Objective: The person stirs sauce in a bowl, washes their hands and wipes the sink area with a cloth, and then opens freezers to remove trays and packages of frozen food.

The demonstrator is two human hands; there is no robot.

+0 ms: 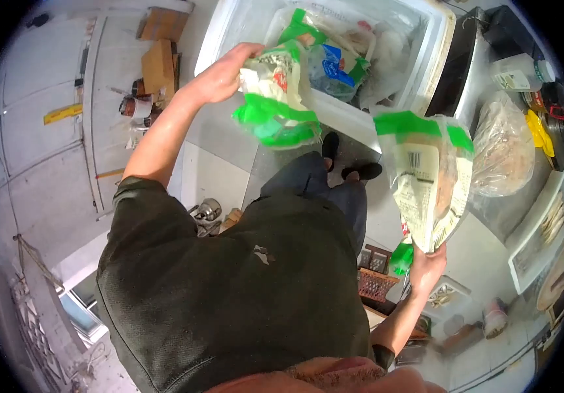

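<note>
My left hand (224, 73) is closed on the edge of a crumpled clear plastic bag (272, 92) with green bands, which hangs in front of an open white chest (442, 49). Off to the right, my right hand (429, 267) grips the gathered end of a larger green-and-white bag (426, 170) with a barcode; something brownish shows through its clear part. Inside the chest lie more plastic bags, among them a blue one (338, 65) and a green-banded one (298, 26).
On the right surface are a clear bag with brownish contents (505, 147), a plastic jug (518, 73) and a white tray (537, 236). A basket (377, 283) stands low at the right. Cardboard (159, 69) and a metal pot (208, 209) are at the left.
</note>
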